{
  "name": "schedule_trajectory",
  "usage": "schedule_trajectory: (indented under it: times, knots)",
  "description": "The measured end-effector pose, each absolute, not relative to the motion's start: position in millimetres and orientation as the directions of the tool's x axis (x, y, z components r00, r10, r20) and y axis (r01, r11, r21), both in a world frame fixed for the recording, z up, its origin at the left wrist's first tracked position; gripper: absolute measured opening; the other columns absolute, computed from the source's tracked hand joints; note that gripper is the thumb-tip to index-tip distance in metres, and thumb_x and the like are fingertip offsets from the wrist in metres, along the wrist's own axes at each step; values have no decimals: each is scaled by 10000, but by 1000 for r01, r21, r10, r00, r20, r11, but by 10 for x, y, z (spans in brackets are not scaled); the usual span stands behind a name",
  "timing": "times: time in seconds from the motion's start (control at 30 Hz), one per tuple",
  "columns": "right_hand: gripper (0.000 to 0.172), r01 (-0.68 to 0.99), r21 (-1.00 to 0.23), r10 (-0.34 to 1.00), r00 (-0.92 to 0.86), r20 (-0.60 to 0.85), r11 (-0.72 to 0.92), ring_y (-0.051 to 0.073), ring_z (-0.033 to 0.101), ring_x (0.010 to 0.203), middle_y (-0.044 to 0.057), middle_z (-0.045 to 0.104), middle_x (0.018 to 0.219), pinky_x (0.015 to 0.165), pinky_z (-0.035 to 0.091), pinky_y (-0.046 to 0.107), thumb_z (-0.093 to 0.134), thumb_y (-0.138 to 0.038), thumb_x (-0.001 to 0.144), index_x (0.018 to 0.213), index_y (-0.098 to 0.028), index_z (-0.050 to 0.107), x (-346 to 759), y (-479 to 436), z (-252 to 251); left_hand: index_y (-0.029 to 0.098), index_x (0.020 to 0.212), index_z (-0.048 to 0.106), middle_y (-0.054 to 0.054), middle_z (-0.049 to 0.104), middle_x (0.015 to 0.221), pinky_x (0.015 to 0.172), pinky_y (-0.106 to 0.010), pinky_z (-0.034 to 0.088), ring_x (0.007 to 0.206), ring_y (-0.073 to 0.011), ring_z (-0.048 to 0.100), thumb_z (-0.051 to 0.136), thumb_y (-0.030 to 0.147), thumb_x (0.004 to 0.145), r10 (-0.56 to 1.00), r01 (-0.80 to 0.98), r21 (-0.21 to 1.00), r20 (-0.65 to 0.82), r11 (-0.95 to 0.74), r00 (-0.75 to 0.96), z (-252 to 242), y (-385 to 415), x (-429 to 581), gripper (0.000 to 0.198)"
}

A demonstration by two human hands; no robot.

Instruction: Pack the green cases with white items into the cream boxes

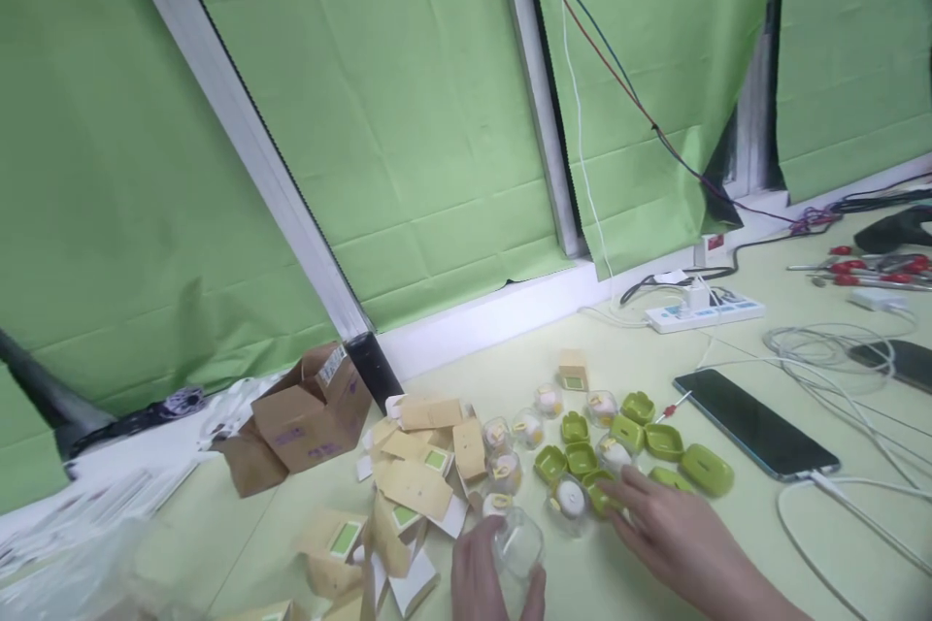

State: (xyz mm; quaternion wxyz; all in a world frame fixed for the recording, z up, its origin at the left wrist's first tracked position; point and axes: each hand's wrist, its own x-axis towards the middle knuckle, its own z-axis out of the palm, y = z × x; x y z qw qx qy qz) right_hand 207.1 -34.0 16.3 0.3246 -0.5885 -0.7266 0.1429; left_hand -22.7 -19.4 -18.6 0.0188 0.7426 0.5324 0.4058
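At the bottom middle, my left hand [477, 568] is closed around a clear plastic case [519, 543], its fingers on either side. My right hand [674, 534] reaches in from the lower right and pinches a small olive-green plastic cup [598, 493]. Just left of that cup sits a clear case with a white round piece inside [570, 500]. More open green cups [581, 458] and green lids [708, 470] lie beyond my right hand. Several clear cases with pale and yellow contents [505, 472] stand beyond my left hand.
Small opened cardboard boxes [415, 485] lie heaped on the left, near a larger brown carton [313, 417]. A phone [757, 422] with white cables lies at right. Behind are a power strip [706, 310], red-handled tools [866, 272] and green-covered windows [408, 97].
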Motion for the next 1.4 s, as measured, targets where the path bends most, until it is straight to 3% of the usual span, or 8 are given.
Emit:
schedule_trajectory:
  times: [0.13, 0.27, 0.4, 0.5, 0.63, 0.9, 1.13, 1.4]
  knots:
    - [286, 957, -148, 934, -198, 296, 249, 210, 638, 587, 93, 669, 773, 424, 274, 226, 423, -18, 739, 758, -177, 661, 2169, -177, 55, 170, 984, 582, -158, 606, 1063, 862, -473, 395, 978, -317, 527, 553, 244, 717, 870, 835, 451, 488, -314, 63, -402, -267, -221, 279]
    - [266, 939, -170, 930, -248, 271, 299, 206, 631, 603, 91, 667, 746, 440, 276, 229, 440, 6, 718, 634, -163, 627, 2187, -153, 11, 154, 1077, 559, -188, 508, 1219, 921, -529, 321, 1114, -350, 444, 535, 292, 759, 857, 831, 486, 515, -272, -21, -299, -377, -76, 347]
    - [179, 858, -320, 906, -323, 273, 402, 166, 619, 638, 17, 642, 744, 504, 365, 222, 487, -125, 789, 735, -218, 631, 2208, -425, 208, 184, 1118, 529, -161, 516, 1197, 923, -468, 360, 1094, -299, 478, 519, 402, 791, 934, 527, 801, 355, -284, -35, -189, -550, 249, 393]
    - [115, 557, -717, 906, -310, 290, 420, 156, 596, 659, -3, 614, 727, 597, 438, 240, 533, -262, 808, 780, -236, 642, 2126, -637, 381, 196, 1256, 420, -163, 483, 1255, 832, -386, 441, 1003, -257, 550, 523, 505, 779, 995, 0, 998, 65, -65, 69, -128, -624, 502, 578]
    - [221, 34, -983, 974, -145, 173, 179, 130, 548, 579, 1, 610, 797, 540, 456, 247, 519, -242, 769, 959, -217, 627, 2049, -620, 473, 189, 1120, 540, -122, 567, 1143, 798, -333, 439, 944, -213, 563, 608, 433, 761, 981, -517, 843, -57, 146, 184, 111, -517, 616, 439]
    - [199, -637, -719, 958, -129, -255, -277, 150, 634, 819, 55, 690, 1001, 792, 509, 246, 563, -194, 698, 852, -179, 689, 2280, -249, 296, 146, 906, 644, -59, 609, 961, 693, -268, 430, 811, -142, 543, 579, 276, 806, 983, -732, 659, -65, 171, 171, 408, -204, 698, 176]
    - [277, -617, -736, 955, -94, -283, -279, 170, 652, 731, 39, 703, 885, 710, 534, 288, 653, -348, 728, 941, -177, 699, 2423, -209, 281, 145, 987, 645, -75, 630, 1001, 827, -317, 450, 902, -169, 567, 581, 269, 806, 970, -704, 668, -178, 242, 164, 312, -191, 982, 228]
    - [333, -197, -980, 997, 75, -26, -11, 139, 557, 514, 34, 683, 680, 517, 472, 266, 700, -459, 679, 853, -176, 715, 2651, -185, 285, 130, 929, 675, -92, 691, 917, 690, -288, 501, 747, -172, 632, 686, 332, 719, 926, -575, 744, -370, 342, 71, 319, -217, 1184, 291]
